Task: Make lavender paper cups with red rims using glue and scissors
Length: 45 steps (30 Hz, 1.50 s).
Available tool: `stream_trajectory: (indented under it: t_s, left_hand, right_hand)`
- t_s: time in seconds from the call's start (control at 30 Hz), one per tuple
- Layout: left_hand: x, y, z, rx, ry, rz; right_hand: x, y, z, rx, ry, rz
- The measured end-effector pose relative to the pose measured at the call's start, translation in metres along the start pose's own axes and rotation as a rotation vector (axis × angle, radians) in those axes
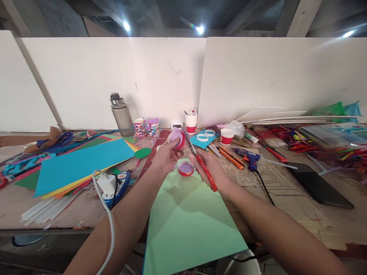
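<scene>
My left hand [166, 156] holds up a small red paper cup [177, 138] covered with a pink paper disc. My right hand [210, 169] grips red-handled scissors [200, 163], blades pointing up at the cup's rim. A second red cup piece [186, 169] with a pink inside lies on the light green paper sheet [185, 224] just below both hands.
A stack of coloured paper sheets [82, 164] lies at left, with a blue and white glue gun [115, 187] and its white cord. A grey bottle [121, 115], paper cups [226, 136], a blue glue gun [250, 158], a black tablet [320, 185] and straws [352, 154] crowd the bench.
</scene>
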<state>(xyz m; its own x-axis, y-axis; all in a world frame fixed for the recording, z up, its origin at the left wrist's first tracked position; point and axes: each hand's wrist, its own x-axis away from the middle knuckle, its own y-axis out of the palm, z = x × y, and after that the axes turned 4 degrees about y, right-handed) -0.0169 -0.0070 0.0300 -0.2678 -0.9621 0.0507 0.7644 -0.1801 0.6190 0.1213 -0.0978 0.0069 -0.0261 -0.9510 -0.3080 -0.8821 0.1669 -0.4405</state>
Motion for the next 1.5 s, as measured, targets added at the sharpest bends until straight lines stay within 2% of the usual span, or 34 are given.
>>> stream_trajectory:
  t_s: [0.2,0.4,0.67,1.33,1.5]
  left_hand:
    - [-0.0034,-0.0049,-0.0037,-0.040,0.087,-0.072]
    - [-0.0054,-0.0060,-0.0045,-0.053,0.132,-0.019]
    - [-0.0037,-0.0069,-0.0068,-0.168,0.222,-0.107]
    - [-0.0014,-0.0072,-0.0012,-0.214,0.230,-0.165]
    - [-0.0018,-0.0071,-0.0014,-0.175,0.234,-0.125]
  right_hand:
    - [-0.0013,0.0004,0.0041,0.004,0.015,0.004]
    - [-0.0013,0.0018,0.0044,-0.034,0.019,-0.018]
    - [-0.0018,-0.0019,0.0013,0.025,-0.026,0.035]
    - [-0.0017,-0.0006,0.0039,0.071,-0.037,0.059]
    - [-0.0008,-0.0007,-0.0003,0.061,-0.011,0.039]
